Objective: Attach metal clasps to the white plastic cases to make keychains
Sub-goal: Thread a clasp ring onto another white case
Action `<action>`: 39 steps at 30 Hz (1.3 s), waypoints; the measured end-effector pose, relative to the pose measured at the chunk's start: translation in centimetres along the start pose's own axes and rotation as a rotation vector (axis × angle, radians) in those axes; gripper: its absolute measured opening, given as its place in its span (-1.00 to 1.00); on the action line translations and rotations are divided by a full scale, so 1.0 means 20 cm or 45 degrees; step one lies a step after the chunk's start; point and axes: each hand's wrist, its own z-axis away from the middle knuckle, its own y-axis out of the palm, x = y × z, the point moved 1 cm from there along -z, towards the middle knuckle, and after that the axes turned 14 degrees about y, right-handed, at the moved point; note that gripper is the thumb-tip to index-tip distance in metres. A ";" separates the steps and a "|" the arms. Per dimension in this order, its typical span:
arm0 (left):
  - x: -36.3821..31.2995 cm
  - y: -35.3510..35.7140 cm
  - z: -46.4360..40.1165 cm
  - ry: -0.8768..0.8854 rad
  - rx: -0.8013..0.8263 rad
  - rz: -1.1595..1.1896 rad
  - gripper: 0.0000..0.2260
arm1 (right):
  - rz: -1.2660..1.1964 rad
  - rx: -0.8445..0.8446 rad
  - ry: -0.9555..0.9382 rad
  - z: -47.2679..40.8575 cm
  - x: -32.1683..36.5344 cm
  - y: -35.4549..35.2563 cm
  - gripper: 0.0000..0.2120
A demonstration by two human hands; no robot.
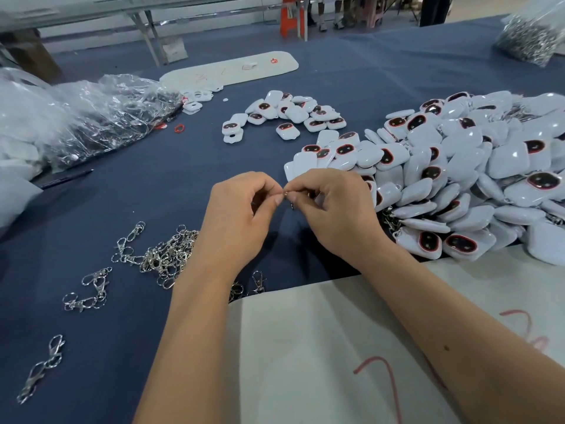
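Two hands are held together above the blue-cloth desk (153, 185): left hand (241, 215) and right hand (333, 209), fingertips meeting, both pinched on a small silver metal clasp (289, 198), mostly hidden. Glossy white plastic cases w/ red-rimmed dark windows (458, 179) are heaped just right of the hands. Loose silver clasps (165, 258) are scattered near-left, beside the left wrist.
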 end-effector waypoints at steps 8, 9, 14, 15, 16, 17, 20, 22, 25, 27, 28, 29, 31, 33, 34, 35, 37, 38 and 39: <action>0.02 0.02 0.01 -0.044 0.027 -0.033 -0.84 | 0.369 -0.095 -0.202 0.01 0.03 -0.01 -0.88; 0.02 0.03 0.01 -0.043 0.026 -0.040 -0.84 | 0.377 -0.104 -0.208 0.01 0.03 -0.01 -0.88; 0.01 0.02 0.00 0.043 -0.068 -0.082 -0.86 | 0.085 -0.160 -0.028 0.02 0.05 0.00 -0.79; 0.01 0.02 0.00 0.052 -0.083 -0.082 -0.86 | 0.046 -0.224 0.016 0.02 0.06 0.00 -0.68; 0.01 0.02 0.00 0.059 -0.085 -0.080 -0.86 | 0.001 -0.271 0.061 0.02 0.06 -0.01 -0.61; 0.01 0.02 0.00 0.062 -0.079 -0.075 -0.85 | -0.059 -0.289 0.111 0.02 0.05 -0.02 -0.62; 0.01 0.03 0.00 0.056 -0.059 -0.058 -0.85 | -0.350 -0.167 0.244 0.01 0.05 -0.02 -0.84; 0.00 0.04 0.00 0.047 -0.058 -0.039 -0.85 | -0.546 -0.031 0.319 0.01 0.04 -0.01 -0.86; -0.01 0.04 0.00 0.036 -0.046 -0.026 -0.85 | -0.562 -0.032 0.350 -0.01 0.01 0.00 -0.83; -0.01 0.03 0.00 0.032 -0.039 -0.022 -0.85 | -0.591 -0.073 0.368 -0.02 0.00 0.00 -0.87; -0.01 0.03 0.00 0.029 -0.036 -0.022 -0.85 | -0.597 -0.087 0.372 -0.03 -0.01 -0.01 -0.91; -0.01 0.04 0.00 0.026 -0.034 -0.022 -0.84 | -0.581 -0.104 0.373 -0.03 -0.01 -0.01 -0.95; -0.02 0.04 0.00 0.021 -0.032 -0.017 -0.84 | -0.506 -0.139 0.367 -0.03 -0.01 0.00 -0.92; -0.02 0.04 -0.01 0.024 -0.027 0.001 -0.84 | -0.458 -0.156 0.350 -0.03 -0.01 0.00 -0.86; -0.02 0.04 -0.01 0.026 -0.019 0.015 -0.84 | -0.455 -0.162 0.344 -0.02 -0.01 0.00 -0.84; -0.03 0.04 -0.01 0.027 -0.008 0.029 -0.84 | -0.460 -0.172 0.342 -0.02 0.00 0.00 -0.82; -0.04 0.05 -0.01 0.033 0.021 0.056 -0.84 | -0.453 -0.202 0.349 -0.03 0.00 0.00 -0.78; -0.05 0.05 -0.01 0.034 0.035 0.074 -0.84 | -0.438 -0.215 0.348 -0.03 0.00 -0.01 -0.76; -0.05 0.05 -0.01 0.032 0.045 0.095 -0.84 | -0.419 -0.225 0.345 -0.04 0.00 -0.01 -0.73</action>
